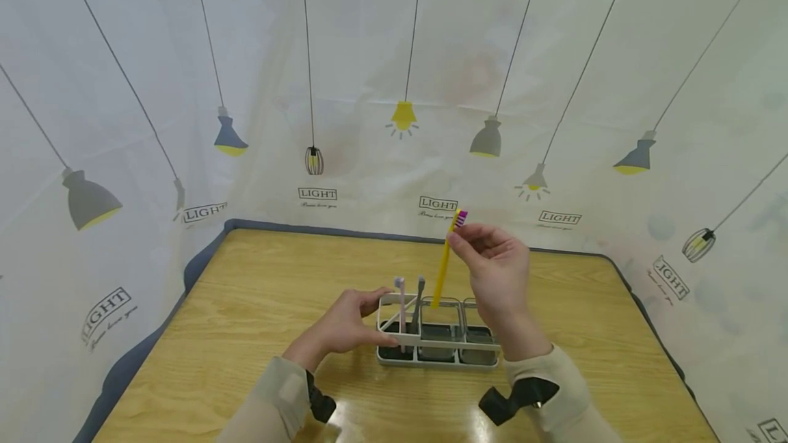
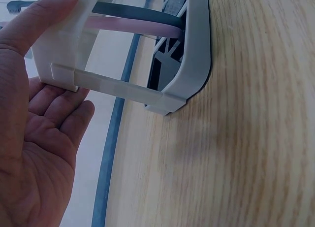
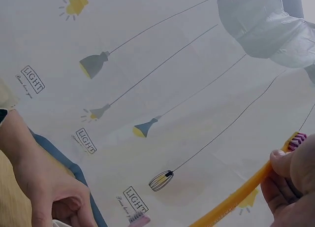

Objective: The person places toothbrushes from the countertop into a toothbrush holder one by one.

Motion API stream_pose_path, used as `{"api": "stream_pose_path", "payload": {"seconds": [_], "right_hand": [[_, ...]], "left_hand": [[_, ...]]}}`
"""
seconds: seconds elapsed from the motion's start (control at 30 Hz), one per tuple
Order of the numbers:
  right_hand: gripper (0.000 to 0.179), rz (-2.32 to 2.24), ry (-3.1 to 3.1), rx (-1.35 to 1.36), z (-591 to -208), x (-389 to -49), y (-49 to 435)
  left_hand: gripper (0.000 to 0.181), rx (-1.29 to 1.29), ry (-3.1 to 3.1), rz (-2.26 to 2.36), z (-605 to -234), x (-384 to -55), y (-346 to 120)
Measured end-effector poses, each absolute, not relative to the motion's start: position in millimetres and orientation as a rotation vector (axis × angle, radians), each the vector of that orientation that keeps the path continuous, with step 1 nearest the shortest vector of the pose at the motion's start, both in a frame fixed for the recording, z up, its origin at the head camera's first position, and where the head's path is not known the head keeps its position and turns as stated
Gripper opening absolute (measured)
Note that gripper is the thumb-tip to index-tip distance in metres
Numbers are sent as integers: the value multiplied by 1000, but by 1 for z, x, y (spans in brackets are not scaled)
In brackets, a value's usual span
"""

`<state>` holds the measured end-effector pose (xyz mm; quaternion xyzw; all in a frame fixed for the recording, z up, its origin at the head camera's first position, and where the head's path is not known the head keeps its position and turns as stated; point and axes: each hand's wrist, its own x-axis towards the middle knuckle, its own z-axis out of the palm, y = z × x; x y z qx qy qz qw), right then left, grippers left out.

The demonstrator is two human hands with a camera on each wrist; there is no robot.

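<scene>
My right hand (image 1: 500,271) pinches a yellow toothbrush (image 1: 443,269) near its head, with purple and white bristles upward. The brush's lower end is over the middle of a white toothbrush holder (image 1: 437,363); whether it dips inside cannot be told. My left hand (image 1: 345,320) grips the holder's left end, thumb in front and fingers behind, as the left wrist view (image 2: 44,113) also shows. A pink toothbrush (image 1: 403,306) and a dark grey-green toothbrush (image 1: 418,303) stand in the left compartment. Clear cups (image 1: 442,333) sit in the compartments to their right.
A wooden table (image 1: 246,306) with a dark blue edge (image 1: 345,232) bears the holder. Behind and beside it hangs a pale sheet (image 1: 363,39) printed with lamps and the word LIGHT. Black straps (image 1: 520,398) are on both wrists.
</scene>
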<state>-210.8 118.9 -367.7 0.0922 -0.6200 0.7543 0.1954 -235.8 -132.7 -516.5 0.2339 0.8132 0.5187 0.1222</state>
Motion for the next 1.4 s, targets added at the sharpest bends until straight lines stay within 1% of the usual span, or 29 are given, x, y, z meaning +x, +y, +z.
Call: {"api": "stream_pose_path", "payload": {"seconds": [0.4, 0.9, 1.1, 1.4], "right_hand": [[11, 2160, -1740, 228, -391, -204, 97], [9, 2041, -1779, 197, -428, -198, 82], [12, 2003, -1778, 198, -444, -194, 79], [18, 2003, -1786, 113, -471, -185, 73]], "left_hand": [[96, 684, 2372, 1533, -518, -238, -132], [94, 680, 2367, 1542, -518, -237, -132], [96, 667, 2376, 1528, -519, -237, -130], [91, 717, 2369, 1547, -522, -239, -131]]}}
